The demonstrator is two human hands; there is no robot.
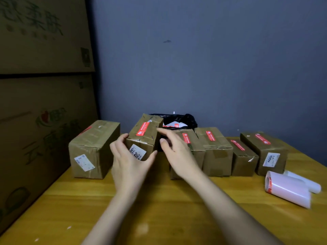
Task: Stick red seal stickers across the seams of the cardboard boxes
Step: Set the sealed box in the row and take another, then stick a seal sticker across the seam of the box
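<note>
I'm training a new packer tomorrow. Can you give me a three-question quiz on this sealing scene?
1. True or false: the box gripped by the left hand already carries a red seal sticker.
2. Where does the sticker roll lie? A) on the table's right side B) in the black bag C) on a box
3. What is the right hand holding?

Key: 1 true; 2 A; 3 nothing.
</note>
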